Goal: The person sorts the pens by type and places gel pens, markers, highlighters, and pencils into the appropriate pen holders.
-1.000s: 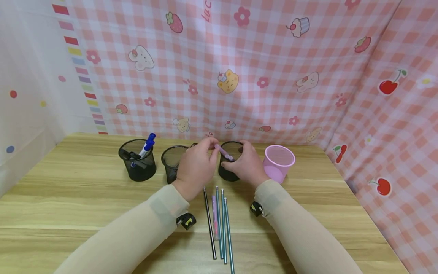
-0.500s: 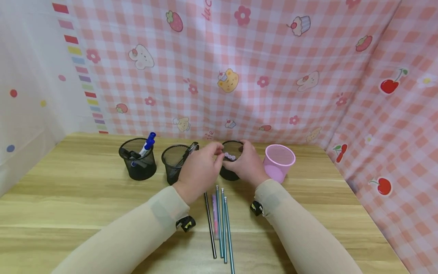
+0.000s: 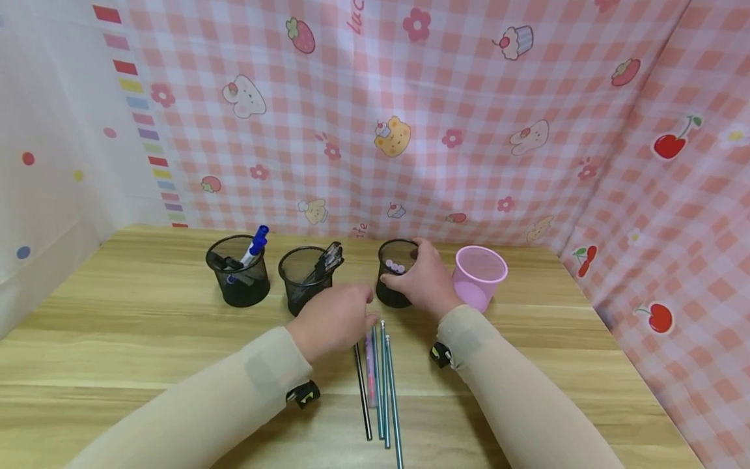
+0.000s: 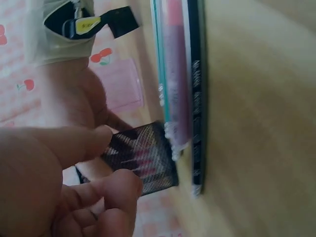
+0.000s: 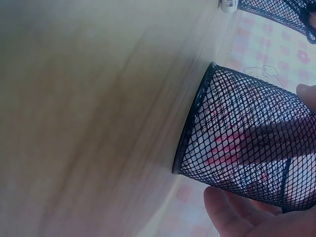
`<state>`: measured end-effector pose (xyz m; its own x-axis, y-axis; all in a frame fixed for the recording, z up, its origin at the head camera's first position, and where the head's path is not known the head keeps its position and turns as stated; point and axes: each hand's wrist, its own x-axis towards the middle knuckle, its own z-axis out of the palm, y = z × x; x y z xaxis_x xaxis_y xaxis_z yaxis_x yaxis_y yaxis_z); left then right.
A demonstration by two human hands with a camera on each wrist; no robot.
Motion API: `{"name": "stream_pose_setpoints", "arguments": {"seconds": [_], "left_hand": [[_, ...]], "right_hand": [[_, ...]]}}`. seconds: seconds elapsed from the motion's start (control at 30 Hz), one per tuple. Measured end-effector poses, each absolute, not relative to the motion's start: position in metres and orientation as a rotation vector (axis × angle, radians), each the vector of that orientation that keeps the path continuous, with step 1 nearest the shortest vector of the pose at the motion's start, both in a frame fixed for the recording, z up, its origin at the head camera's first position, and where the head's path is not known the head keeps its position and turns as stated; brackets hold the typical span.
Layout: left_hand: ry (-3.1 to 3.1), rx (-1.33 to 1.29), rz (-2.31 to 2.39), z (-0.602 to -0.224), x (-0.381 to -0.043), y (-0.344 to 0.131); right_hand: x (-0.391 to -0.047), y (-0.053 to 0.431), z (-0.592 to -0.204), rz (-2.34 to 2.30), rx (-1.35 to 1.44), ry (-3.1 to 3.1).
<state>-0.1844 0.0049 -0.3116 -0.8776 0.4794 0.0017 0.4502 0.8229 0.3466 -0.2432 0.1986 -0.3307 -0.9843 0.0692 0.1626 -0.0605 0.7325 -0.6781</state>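
Note:
My right hand (image 3: 430, 281) grips a black mesh pen cup (image 3: 389, 294) around its side, standing upright on the table. Purple pen ends (image 3: 394, 266) show inside it, and pink patches show through the mesh (image 5: 247, 133) in the right wrist view. My left hand (image 3: 335, 318) hovers over the near ends of a small bundle, thumb and fingertips apart with nothing between them. Lying side by side there are a black pencil (image 3: 363, 400), a purple-pink pen (image 3: 371, 374) and several teal pencils (image 3: 394, 397); the left hand hides some of their far ends.
Another black mesh cup (image 3: 295, 293) with black pens stands left of the held one. Farther left, a third black mesh cup (image 3: 243, 293) holds blue-capped and black markers. A pink cup (image 3: 480, 267) is at the right. Checked cloth (image 3: 351, 163) hangs behind the wooden table (image 3: 146, 365).
The left hand has let go of a purple pen, now in the held cup, and moved back down toward the bundle. The right hand has stayed on the cup.

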Motion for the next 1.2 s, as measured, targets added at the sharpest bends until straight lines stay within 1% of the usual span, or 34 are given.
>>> {"name": "stream_pose_setpoints", "arguments": {"seconds": [0.27,0.43,0.87,1.2], "left_hand": [[2.823,0.780,0.350,-0.329,-0.178,0.007],[2.778,0.770,0.353,-0.334,-0.175,0.008],[2.763,0.743,0.371,-0.341,-0.174,0.011],[2.732,0.676,0.428,-0.337,-0.171,0.012]], "right_hand": [[-0.243,0.199,-0.331,1.074,-0.011,-2.771],[-0.243,0.199,-0.330,1.068,-0.009,-2.774],[-0.243,0.199,-0.332,1.072,0.000,-2.769],[-0.243,0.199,-0.331,1.069,0.005,-2.765]]}}
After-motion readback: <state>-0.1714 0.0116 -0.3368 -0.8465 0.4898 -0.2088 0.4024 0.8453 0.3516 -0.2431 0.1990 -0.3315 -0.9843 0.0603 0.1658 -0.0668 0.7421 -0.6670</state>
